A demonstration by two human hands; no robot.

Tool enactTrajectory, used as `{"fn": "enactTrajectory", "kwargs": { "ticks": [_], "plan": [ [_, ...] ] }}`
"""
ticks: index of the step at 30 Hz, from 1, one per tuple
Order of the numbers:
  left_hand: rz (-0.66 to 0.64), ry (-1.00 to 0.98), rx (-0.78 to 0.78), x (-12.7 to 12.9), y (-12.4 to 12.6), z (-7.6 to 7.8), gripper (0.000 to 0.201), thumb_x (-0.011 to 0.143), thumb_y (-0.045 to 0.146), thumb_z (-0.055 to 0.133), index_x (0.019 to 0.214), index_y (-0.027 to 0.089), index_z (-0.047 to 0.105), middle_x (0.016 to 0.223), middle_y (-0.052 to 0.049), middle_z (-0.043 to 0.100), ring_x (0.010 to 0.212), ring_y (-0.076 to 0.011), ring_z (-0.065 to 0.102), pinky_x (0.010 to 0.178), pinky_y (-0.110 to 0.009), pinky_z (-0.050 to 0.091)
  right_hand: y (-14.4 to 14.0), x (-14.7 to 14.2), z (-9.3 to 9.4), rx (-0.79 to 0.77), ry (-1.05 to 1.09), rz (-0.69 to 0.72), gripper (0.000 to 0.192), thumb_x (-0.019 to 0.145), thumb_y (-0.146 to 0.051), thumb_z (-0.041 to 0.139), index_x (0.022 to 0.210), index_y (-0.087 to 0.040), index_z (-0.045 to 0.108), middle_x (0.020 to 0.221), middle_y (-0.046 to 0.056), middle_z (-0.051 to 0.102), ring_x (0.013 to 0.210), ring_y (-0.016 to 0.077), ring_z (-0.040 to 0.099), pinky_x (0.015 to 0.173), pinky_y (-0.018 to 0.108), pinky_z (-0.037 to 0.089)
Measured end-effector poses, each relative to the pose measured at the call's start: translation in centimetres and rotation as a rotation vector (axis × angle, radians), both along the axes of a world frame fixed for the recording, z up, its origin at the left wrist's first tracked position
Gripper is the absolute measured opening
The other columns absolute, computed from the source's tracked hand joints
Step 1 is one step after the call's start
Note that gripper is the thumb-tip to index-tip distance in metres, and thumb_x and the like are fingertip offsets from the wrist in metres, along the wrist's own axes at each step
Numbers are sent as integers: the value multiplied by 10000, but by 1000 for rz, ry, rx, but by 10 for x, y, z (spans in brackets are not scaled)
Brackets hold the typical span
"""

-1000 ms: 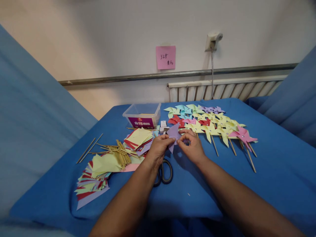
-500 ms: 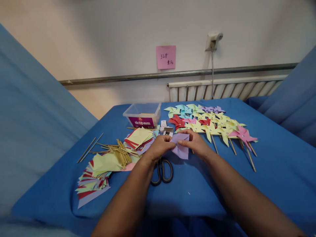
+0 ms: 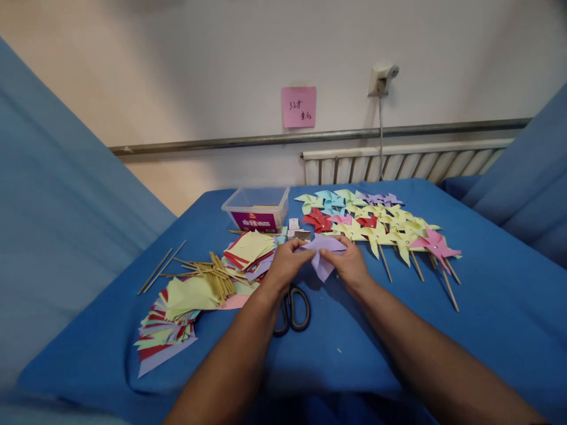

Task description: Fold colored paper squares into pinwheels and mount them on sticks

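**Both hands pinch a purple paper above the scissors**

Right now the purple paper (image 3: 323, 255) is held between the two hands, lifted just off the blue surface (image 3: 487, 307) and lying just beyond the scissors (image 3: 292, 307). The left hand (image 3: 286, 264) has its grip pressed together on the paper's left edge, thumb and fingertips pinching it. The right hand (image 3: 349, 265) pinches the paper's right side in the same way, its thumb on top near the middle fold. Most of the sheet sits between the two grips; a pointed flap hangs down below them, toward the scissors, and a flatter flap spreads above the right thumb.

Left of the scissors lies a bundle of wooden sticks (image 3: 208, 274), touching a fanned stack of coloured paper squares (image 3: 168, 321). A second stack of squares (image 3: 250, 248) rests just left of the left hand. Beyond the scissors stands a clear plastic box (image 3: 257, 208), and to the right of it a spread of finished pinwheels (image 3: 381, 227) on sticks, overlapping one another. On the wall beyond the scissors hangs a pink note (image 3: 299, 107).
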State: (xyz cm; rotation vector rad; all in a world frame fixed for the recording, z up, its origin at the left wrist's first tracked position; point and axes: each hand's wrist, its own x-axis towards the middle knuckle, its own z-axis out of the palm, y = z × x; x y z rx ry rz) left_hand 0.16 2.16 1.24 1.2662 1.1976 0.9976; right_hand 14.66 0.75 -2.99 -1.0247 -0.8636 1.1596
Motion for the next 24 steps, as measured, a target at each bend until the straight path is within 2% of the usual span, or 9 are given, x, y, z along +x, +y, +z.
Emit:
{"fn": "enactTrajectory", "kwargs": {
  "ticks": [3,5,8,16,24],
  "plan": [
    [18,-300,-156,8,-4,-3,286,595,309,767,826,164,681,772,-25,674,685,-153,596,676,-277,453,2,-5,-5,-14,123,-153,476,596,-327,810,1008,-178,621,862,22,707,723,175,651,714,323,528],
    [5,-373,-231,13,-6,-6,259,591,296,786,790,164,687,751,-33,677,676,-151,599,671,-272,458,2,-7,-8,-14,129,-216,467,605,-327,806,1005,-175,619,867,25,703,716,171,647,701,317,528],
    [-20,-392,-230,16,-7,-12,240,584,285,805,734,140,686,688,-38,668,611,-132,577,636,-259,445,1,-11,-9,-12,81,-256,456,606,-333,802,990,-173,615,856,30,704,717,178,649,683,315,530],
    [79,-372,-212,17,-2,-24,225,542,242,816,632,129,643,574,-12,619,492,-99,521,527,-234,393,-3,-16,-11,22,28,-225,441,624,-357,791,992,-179,625,825,14,702,700,171,639,679,313,526],
    [8,-392,-239,17,-6,-21,184,564,229,805,654,112,695,606,-67,682,531,-152,601,580,-272,467,-4,-15,-9,1,112,-130,425,617,-347,804,966,-186,622,806,12,697,670,172,639,654,318,528]
  ]
}}
